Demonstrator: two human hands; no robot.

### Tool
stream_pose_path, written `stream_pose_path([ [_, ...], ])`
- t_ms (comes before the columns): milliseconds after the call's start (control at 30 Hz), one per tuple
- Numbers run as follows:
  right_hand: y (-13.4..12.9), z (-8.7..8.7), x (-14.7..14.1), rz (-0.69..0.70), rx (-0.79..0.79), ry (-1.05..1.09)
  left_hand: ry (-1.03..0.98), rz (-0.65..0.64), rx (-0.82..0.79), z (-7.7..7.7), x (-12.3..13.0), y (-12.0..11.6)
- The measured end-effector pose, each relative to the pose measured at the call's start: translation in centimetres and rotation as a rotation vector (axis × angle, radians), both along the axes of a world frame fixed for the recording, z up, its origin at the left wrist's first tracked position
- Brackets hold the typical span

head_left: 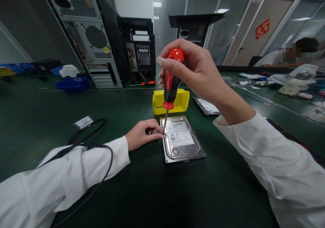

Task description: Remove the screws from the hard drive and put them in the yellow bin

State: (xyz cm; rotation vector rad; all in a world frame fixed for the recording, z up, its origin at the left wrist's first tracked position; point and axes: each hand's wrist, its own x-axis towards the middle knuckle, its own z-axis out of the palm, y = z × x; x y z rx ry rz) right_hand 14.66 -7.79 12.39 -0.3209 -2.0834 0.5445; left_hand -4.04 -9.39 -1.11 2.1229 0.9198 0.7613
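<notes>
A silver hard drive (181, 133) with a white label lies flat on the dark green table in front of me. My right hand (188, 63) grips a red and black screwdriver (170, 89) by its handle from above, the shaft pointing down and slightly tilted. Its tip meets the drive's cover near the left edge. At that same spot, the thumb and forefinger of my left hand (144, 133) are pinched close around the tip; whatever lies between them is hidden. Right behind the drive stands a yellow plastic bin (158, 107).
A second hard drive (207, 106) lies beyond my right wrist. Computer cases (83, 35) stand at the back left, with another screwdriver (148, 83) before them. A black cable (110, 163) crosses my left sleeve. A blue bin (72, 84) sits far left; a person (274, 58) sits far right.
</notes>
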Motion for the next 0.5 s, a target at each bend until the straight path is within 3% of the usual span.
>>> stream_pose_path([
  [267,0.15,-0.13,-0.03,0.063,-0.099,0.042,0.012,-0.006,0.006,0.17,0.08,-0.13],
  [500,0.22,-0.2,-0.06,0.055,-0.082,0.057,0.028,-0.015,0.032,0.03,-0.09,0.0],
])
